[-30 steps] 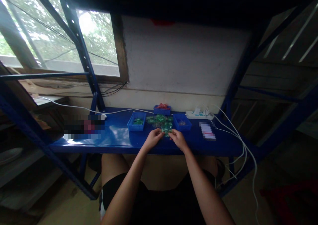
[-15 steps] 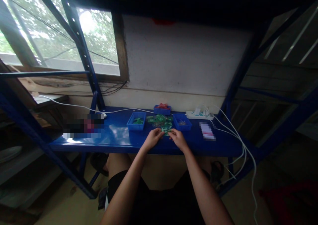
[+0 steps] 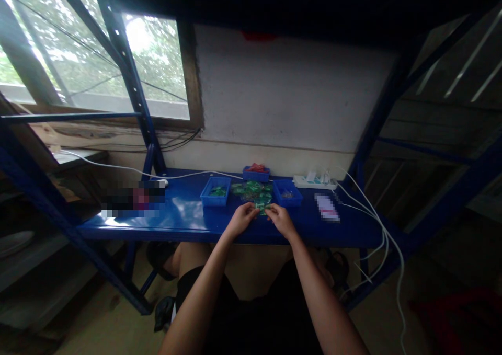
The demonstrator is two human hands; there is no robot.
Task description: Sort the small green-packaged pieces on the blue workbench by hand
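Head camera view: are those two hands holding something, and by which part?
Both the left hand and the right hand pinch one small green flat piece between fingertips, one at each end; finer detail cannot be told.

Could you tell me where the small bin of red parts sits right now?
The red-parts bin sits at the shelf's back edge, just behind the green pile.

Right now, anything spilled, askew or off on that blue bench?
Mostly tidy. The green parts lie in a loose pile on the blue shelf between two blue bins, not inside them. White cables droop off the right edge. Left hand and right hand pinch a green piece.
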